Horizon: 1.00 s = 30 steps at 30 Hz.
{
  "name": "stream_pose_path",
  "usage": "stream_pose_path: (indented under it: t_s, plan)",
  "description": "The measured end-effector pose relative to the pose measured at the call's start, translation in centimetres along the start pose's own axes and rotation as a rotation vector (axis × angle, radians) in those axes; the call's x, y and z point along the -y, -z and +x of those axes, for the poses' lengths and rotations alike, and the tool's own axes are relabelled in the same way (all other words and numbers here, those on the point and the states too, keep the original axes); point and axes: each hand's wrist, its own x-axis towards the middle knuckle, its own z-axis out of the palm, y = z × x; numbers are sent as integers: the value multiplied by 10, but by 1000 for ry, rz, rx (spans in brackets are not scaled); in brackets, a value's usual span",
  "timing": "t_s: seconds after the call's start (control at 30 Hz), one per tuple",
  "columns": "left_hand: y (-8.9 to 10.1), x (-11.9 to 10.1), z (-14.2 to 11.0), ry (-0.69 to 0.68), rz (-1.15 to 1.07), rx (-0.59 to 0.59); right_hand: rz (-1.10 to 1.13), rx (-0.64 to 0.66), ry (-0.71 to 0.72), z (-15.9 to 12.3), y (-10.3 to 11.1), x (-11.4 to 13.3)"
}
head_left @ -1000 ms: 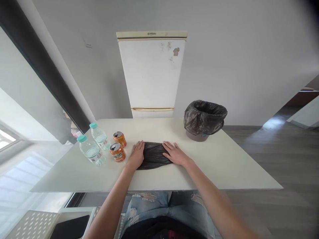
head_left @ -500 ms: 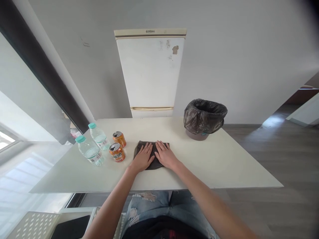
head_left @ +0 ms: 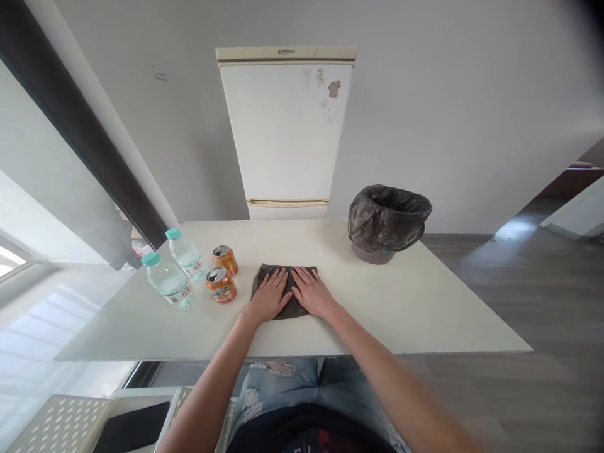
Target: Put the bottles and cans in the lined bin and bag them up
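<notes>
A folded dark plastic bag (head_left: 264, 277) lies flat on the white table (head_left: 401, 302) in front of me. My left hand (head_left: 268, 297) rests palm down on its left half, fingers stretched out. My right hand (head_left: 310, 293) lies flat on its right half, fingers spread, almost touching the left hand. Neither hand grips anything. Two orange cans (head_left: 221, 283) and two water bottles (head_left: 170, 277) with teal caps stand just left of the bag.
A small bin lined with a dark bag (head_left: 387, 220) stands at the table's far right. A white fridge (head_left: 285, 132) stands against the wall behind the table. A white perforated crate (head_left: 61, 425) sits low at my left.
The bag has gone from a wider strip to a smaller folded square. My hands moved from its two ends inward and now lie side by side on it.
</notes>
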Motion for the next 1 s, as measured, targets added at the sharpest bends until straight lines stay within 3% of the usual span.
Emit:
stream_pose_path:
  t_s: [0.63, 0.77, 0.9, 1.0]
  plan:
    - [3, 0, 0, 2, -40, 21, 22, 16, -10, -1, -1, -1]
    - [19, -2, 2, 8, -69, -49, 65, -16, 5, -2, 5, 2]
    - [45, -5, -5, 48, -34, -179, 144, -215, 55, -9, 25, 5]
    - [58, -12, -22, 96, -44, -134, 207, -213, 58, -24, 42, 4]
